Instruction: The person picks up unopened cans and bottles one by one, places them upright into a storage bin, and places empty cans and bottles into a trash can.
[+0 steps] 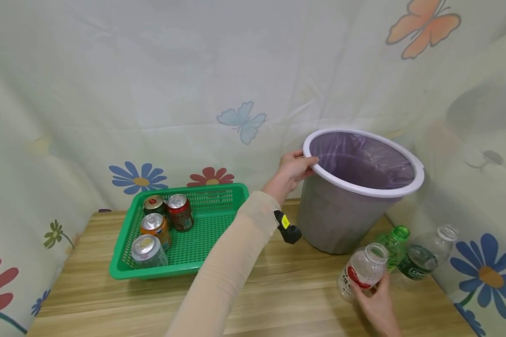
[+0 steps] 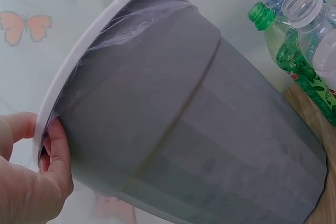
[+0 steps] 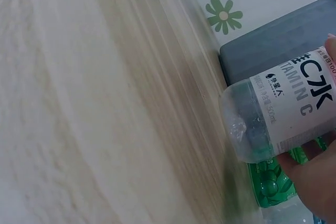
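Note:
My left hand (image 1: 293, 169) grips the white rim of a grey trash bin (image 1: 341, 215), its thumb over the edge and fingers beneath. A thin purple bag (image 1: 373, 157) lines the bin. In front of the bin, my right hand (image 1: 377, 302) holds a clear plastic bottle (image 1: 364, 269) with a red and white label and no cap. The right wrist view shows this bottle's label (image 3: 296, 95) and its base, tilted. Just behind the held bottle stand a green plastic bottle (image 1: 395, 241) and another clear bottle (image 1: 426, 255) with a dark green label, both uncapped.
A green plastic basket (image 1: 211, 238) sits on the left of the wooden table (image 1: 295, 290). Several drink cans stand along its left side, among them a red can (image 1: 180, 213) and an orange can (image 1: 156, 229). A patterned cloth (image 1: 185, 93) hangs behind and at both sides.

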`<state>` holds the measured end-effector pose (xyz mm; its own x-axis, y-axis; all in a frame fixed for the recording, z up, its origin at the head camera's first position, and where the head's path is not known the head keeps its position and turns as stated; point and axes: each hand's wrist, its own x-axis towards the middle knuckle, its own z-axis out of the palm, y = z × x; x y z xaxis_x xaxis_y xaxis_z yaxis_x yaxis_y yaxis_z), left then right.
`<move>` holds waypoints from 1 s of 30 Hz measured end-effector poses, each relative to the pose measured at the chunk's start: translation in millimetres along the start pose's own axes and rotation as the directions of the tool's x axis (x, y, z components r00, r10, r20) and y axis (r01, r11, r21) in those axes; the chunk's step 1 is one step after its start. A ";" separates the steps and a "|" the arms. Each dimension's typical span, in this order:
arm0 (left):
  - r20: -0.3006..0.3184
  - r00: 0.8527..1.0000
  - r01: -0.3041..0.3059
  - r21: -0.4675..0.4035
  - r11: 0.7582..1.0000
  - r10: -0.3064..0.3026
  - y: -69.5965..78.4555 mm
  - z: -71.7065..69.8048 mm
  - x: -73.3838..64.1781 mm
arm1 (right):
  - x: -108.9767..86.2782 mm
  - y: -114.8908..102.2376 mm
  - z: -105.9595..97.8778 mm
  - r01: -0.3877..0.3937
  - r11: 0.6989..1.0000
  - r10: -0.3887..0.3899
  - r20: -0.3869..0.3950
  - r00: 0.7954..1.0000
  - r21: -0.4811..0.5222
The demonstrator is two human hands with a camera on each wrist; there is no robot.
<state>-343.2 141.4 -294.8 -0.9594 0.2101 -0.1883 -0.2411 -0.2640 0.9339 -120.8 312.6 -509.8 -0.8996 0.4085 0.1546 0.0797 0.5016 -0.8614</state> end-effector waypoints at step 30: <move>0.008 1.000 -0.010 0.000 1.000 0.010 -0.8 -1.2 -0.3 | 6.3 -2.4 6.8 -0.055 0.996 0.057 -0.026 0.998 0.065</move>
<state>-342.9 140.4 -295.8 -0.9604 0.2150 -0.1769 -0.2319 -0.2661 0.9356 -129.6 308.8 -510.1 -0.8819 0.4565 0.1178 0.1015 0.4279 -0.8981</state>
